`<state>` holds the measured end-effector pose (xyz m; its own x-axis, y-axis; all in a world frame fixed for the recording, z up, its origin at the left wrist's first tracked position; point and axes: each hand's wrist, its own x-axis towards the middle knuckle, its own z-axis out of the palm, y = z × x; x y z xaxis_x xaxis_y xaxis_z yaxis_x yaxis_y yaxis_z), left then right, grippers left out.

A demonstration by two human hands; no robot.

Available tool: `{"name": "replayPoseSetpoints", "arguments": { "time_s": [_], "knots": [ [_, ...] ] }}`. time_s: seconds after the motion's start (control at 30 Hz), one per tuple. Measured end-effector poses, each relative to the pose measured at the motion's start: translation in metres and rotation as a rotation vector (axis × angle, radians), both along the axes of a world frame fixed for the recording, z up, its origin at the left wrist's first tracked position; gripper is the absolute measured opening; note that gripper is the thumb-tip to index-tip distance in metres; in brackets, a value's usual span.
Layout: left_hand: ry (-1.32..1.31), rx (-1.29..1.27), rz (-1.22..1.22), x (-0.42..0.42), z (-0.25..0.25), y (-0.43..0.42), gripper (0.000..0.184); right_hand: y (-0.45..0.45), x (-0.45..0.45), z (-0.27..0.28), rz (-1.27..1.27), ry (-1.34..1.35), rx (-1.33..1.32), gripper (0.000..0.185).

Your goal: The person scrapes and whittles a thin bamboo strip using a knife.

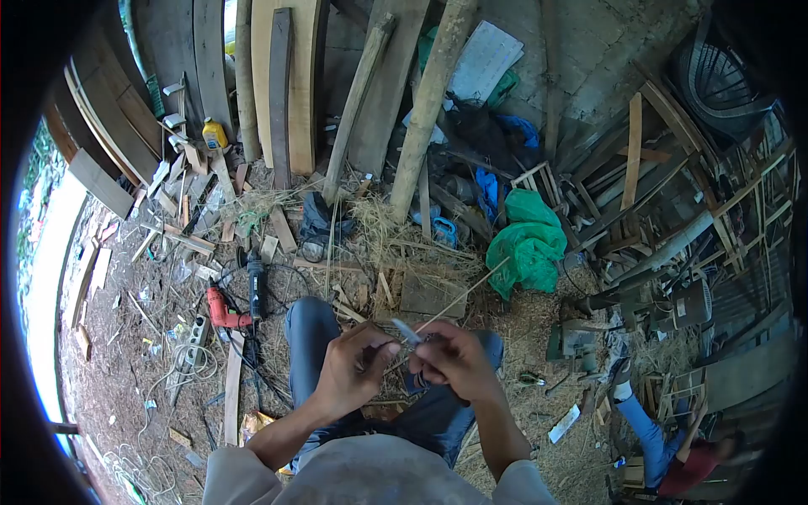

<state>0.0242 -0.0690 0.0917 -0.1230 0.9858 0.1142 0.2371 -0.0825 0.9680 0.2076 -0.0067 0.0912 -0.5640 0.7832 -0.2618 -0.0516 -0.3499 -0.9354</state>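
Note:
My right hand (454,362) is closed around a knife, whose short grey blade (406,330) points up and to the left between my hands. A thin pale wooden strip (465,295) runs from between my hands up to the right, passing behind the blade. My left hand (358,362) is closed in a pinch at what looks like the strip's near end, which the fingers mostly hide. Both hands are close together above my lap, over my bent legs.
On the left floor lie a red drill (225,307), a dark power tool (253,282) and a power strip (195,341) with cables. Boards and poles (429,105) lean ahead. A green bag (528,244) sits front right. Another person (686,463) is at lower right.

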Motion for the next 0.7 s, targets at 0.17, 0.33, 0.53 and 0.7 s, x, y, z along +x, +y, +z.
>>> {"name": "replayPoseSetpoints", "arguments": {
  "time_s": [0.17, 0.33, 0.53, 0.7],
  "knots": [
    [0.007, 0.049, -0.006, 0.001, 0.0, -0.001, 0.005, 0.009, 0.005, -0.005, 0.019, 0.05, -0.033, 0.025],
    [0.026, 0.051, -0.009, 0.002, -0.004, -0.001, 0.005, 0.004, -0.002, 0.003, 0.034, 0.039, -0.006, 0.019],
    [0.077, 0.11, -0.027, 0.002, -0.006, -0.001, 0.006, 0.012, 0.005, -0.001, 0.084, -0.016, 0.031, 0.018],
    [0.005, 0.015, -0.01, -0.006, -0.006, -0.01, 0.006, 0.037, 0.031, -0.001, -0.218, -0.184, 0.178, 0.018]
  ]
}}
